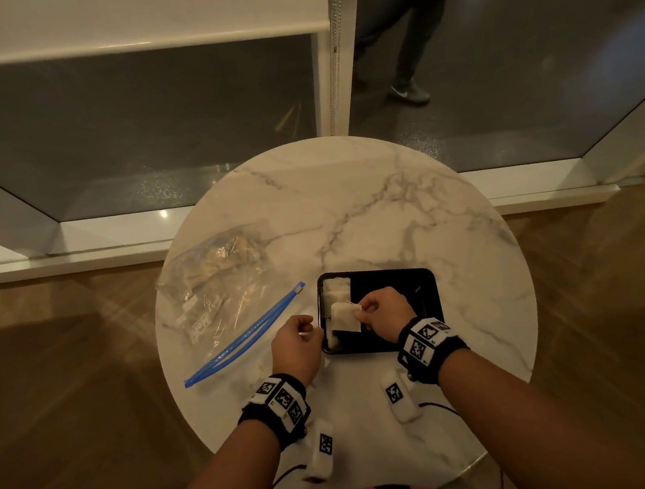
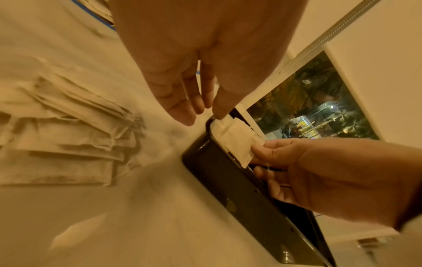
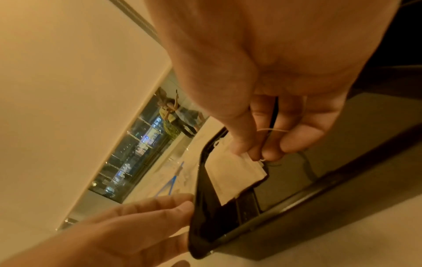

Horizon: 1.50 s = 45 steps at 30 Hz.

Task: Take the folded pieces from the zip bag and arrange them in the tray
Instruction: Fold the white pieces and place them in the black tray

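Observation:
A black tray (image 1: 394, 289) sits on the round marble table, with folded white pieces (image 1: 336, 287) lined along its left side. My right hand (image 1: 360, 310) pinches another folded piece (image 1: 344, 316) by its right edge, low over the tray's left part. In the right wrist view, thumb and fingers of my right hand (image 3: 253, 155) clamp the folded piece (image 3: 233, 173), and a thread loops by them. My left hand (image 1: 308, 328) holds nothing beside the tray's left rim. Its relaxed fingers (image 2: 182, 112) reach towards the folded piece (image 2: 237, 140). The open zip bag (image 1: 219, 279) lies to the left with more pieces inside.
The bag's blue zipper strip (image 1: 243, 335) runs diagonally between bag and left hand. Two white tagged blocks (image 1: 398, 396) on cables lie near the table's front edge. Beyond the table are a glass wall and a person's legs (image 1: 411, 63).

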### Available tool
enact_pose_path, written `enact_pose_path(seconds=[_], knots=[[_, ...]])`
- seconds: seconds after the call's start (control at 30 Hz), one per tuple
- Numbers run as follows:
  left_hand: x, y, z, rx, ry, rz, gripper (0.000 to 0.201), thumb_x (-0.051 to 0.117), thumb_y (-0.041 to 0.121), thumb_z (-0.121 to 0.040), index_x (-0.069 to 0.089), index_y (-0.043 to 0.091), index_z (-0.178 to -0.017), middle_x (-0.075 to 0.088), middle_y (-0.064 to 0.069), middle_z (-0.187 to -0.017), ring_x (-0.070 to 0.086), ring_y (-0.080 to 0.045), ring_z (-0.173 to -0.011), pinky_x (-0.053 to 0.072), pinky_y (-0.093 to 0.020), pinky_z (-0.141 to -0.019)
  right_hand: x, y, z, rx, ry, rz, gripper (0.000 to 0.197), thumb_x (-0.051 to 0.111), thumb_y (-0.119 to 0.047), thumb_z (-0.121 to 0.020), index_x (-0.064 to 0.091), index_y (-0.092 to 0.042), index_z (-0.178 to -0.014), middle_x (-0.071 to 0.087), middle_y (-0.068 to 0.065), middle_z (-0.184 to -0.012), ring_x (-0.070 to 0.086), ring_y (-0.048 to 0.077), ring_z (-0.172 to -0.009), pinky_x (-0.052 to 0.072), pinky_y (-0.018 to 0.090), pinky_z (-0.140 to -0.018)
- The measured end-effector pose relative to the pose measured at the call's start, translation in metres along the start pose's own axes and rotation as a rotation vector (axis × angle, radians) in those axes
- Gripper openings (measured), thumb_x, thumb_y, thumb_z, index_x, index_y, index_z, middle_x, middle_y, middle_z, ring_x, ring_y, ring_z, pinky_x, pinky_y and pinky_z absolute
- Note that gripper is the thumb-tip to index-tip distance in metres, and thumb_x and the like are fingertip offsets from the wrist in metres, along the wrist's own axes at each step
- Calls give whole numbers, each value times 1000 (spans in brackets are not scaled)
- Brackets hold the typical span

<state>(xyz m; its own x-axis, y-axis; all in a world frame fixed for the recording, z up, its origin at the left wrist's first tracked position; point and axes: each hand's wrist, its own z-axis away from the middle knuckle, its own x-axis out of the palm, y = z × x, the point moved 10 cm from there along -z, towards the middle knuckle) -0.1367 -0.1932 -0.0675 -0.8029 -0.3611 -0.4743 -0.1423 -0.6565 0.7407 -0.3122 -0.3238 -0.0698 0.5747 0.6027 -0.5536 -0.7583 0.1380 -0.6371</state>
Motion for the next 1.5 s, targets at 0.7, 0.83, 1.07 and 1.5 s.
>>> enact_pose_path(seconds=[0.7, 0.83, 1.07, 1.5], knots=[[7, -6, -4, 14, -25, -122, 13, 66, 25, -95, 71, 21, -106, 68, 9, -93, 63, -3, -80, 41, -11, -58, 13, -11, -34, 50, 47, 159, 9, 77, -20, -83, 71, -16, -87, 64, -1, -86, 63, 17, -84, 52, 27, -78], [7, -5, -5, 10, -32, -130, 12, 65, 26, -95, 70, 22, -105, 68, 9, -94, 61, 0, -80, 40, -10, -58, 12, -10, -35, 44, 47, 144, 10, 76, -22, -84, 67, -21, -82, 63, -3, -85, 63, 17, -88, 53, 27, -80], [8, -4, -6, 7, -43, -126, 8, 66, 26, -95, 70, 24, -101, 69, 8, -95, 61, -1, -81, 44, -18, -70, 11, -9, -35, 50, 58, 124, 16, 78, -25, -82, 63, -24, -77, 63, -4, -83, 63, 16, -85, 53, 27, -79], [-9, -4, 0, 16, -44, -15, 5, 66, 25, -93, 69, 24, -96, 70, 7, -95, 66, -9, -86, 56, -32, -85, -11, -15, -14, 32, 129, -77, 10, 78, -25, -81, 67, -24, -79, 69, -5, -82, 65, 11, -80, 50, 22, -73]])
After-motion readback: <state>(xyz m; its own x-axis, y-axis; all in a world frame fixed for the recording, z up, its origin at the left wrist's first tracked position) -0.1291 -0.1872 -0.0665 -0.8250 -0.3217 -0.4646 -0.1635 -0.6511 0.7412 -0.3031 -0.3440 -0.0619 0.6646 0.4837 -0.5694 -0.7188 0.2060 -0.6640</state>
